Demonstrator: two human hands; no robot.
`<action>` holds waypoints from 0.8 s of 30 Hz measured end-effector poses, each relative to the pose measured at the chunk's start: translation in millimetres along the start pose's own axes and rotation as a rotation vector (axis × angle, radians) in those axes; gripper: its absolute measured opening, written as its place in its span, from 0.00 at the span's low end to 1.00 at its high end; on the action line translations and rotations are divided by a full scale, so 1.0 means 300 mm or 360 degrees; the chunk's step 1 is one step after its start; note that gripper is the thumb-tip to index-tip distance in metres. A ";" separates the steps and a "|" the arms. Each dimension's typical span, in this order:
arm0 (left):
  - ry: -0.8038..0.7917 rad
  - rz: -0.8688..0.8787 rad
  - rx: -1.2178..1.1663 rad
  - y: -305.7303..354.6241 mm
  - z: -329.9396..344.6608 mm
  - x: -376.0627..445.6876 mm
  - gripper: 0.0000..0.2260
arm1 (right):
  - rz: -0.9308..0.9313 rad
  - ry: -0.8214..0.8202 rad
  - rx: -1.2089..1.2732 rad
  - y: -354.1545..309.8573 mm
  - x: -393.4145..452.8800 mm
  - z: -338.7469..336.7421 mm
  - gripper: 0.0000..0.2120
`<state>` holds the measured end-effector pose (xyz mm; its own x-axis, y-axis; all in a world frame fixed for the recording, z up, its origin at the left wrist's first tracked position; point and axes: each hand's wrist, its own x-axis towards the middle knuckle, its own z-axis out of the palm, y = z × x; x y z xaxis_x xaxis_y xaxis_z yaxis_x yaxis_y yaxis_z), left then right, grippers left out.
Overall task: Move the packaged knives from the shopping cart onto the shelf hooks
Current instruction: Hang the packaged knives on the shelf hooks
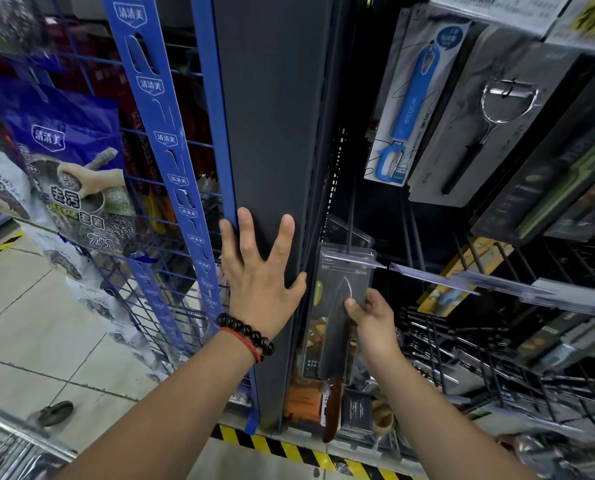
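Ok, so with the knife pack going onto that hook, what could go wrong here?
1. The right hand pinches the knife pack only at its side edge, so the pack might twist or slip off before it seats on the hook.
2. The hook is thin and dark against the dark shelf back, so the hang hole could miss it.
3. The left hand rests flat on the upright panel, not on the pack, so nothing would catch a drop.

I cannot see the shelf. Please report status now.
Left hand open, flat on shelf end panel. Right hand pinches packaged knife, top at hook. Nothing blocking.
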<state>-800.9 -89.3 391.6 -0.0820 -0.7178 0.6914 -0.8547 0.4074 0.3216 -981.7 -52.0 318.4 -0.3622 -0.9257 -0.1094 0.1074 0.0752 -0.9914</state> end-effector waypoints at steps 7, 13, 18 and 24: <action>0.0002 0.0014 -0.0002 -0.001 0.005 0.001 0.57 | 0.0043 -0.0015 -0.0076 0.006 0.090 0.009 0.07; 0.0008 0.0000 0.0002 -0.002 0.011 0.001 0.58 | 0.0087 -0.0036 -0.0152 0.021 0.186 0.008 0.07; 0.0016 0.0003 0.0011 -0.004 0.013 0.000 0.58 | 0.0137 -0.0027 -0.0273 0.017 0.230 -0.006 0.04; -0.0016 -0.0007 -0.0002 -0.005 0.003 -0.002 0.56 | 0.0185 0.0093 -0.0406 0.009 0.208 -0.059 0.07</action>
<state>-800.0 -90.0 389.9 -0.0836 -0.7251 0.6835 -0.8545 0.4051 0.3252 -1020.4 -103.0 307.6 -0.4143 -0.8831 -0.2201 -0.0822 0.2771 -0.9573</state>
